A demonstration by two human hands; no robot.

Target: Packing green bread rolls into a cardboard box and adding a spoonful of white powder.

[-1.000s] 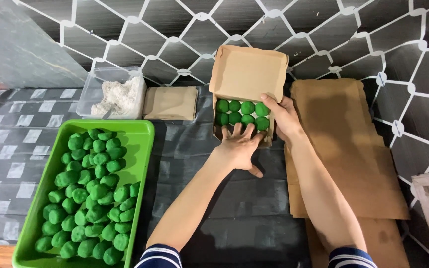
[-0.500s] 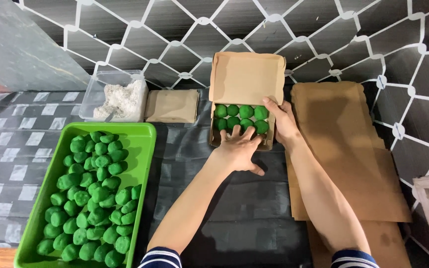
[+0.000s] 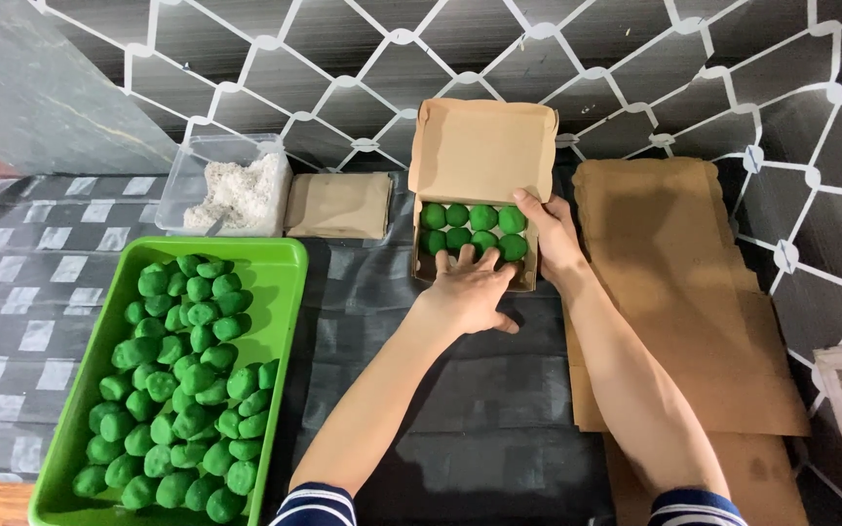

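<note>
Green tray [image 3: 285, 255] w/ loose green balls [image 3: 182, 380] is sitting far left on bench. Left hand [image 3: 470, 290] is lying open, fingers spread on near edge of cardboard box [image 3: 484, 146]. Box is directly ahead, lid upright, green balls inside in two rows. Right hand [image 3: 550, 232] is gripping its right wall.

Bright even light from overhead, soft faint shadows beneath the forearms, sharp focus throughout, mild wide-angle bending at the edges, no glare

Both hands at cardboard box [image 3: 480, 156] of green balls [image 3: 472, 229], left hand [image 3: 470, 290] on front edge, right hand [image 3: 550, 232] on side, green tray [image 3: 283, 292] nearby
</note>
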